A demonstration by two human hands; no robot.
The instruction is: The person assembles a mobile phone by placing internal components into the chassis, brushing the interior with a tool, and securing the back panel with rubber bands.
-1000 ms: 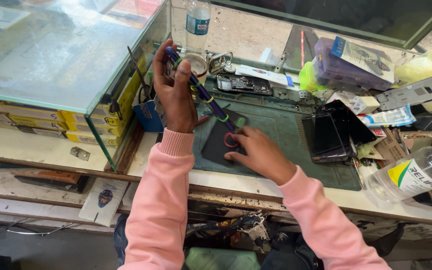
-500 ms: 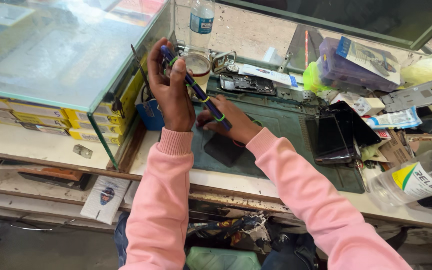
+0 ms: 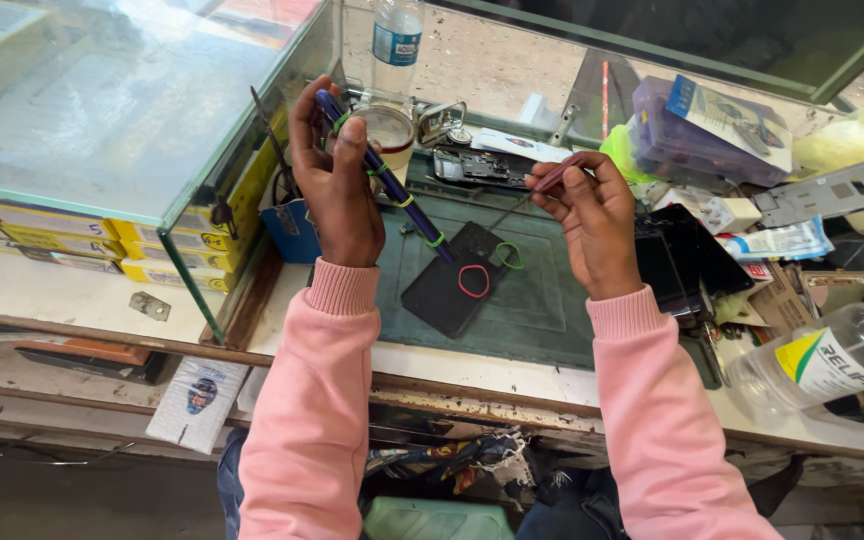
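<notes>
Single head-worn view, looking steeply down and forward from close above the green work mat point(image 3: 542, 300); the glass display case point(image 3: 102, 120) fills the upper left, both pink sleeves entering from below.

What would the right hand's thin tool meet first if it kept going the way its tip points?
The right hand aims its thin tool down-left, so it would probably first reach the dark phone on the green mat, near the green rubber band. Depth is uncertain.

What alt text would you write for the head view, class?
Over a cluttered repair bench, the left hand holds a banded purple tool and the right hand a thin reddish tool, above a dark phone on a green mat.
</notes>
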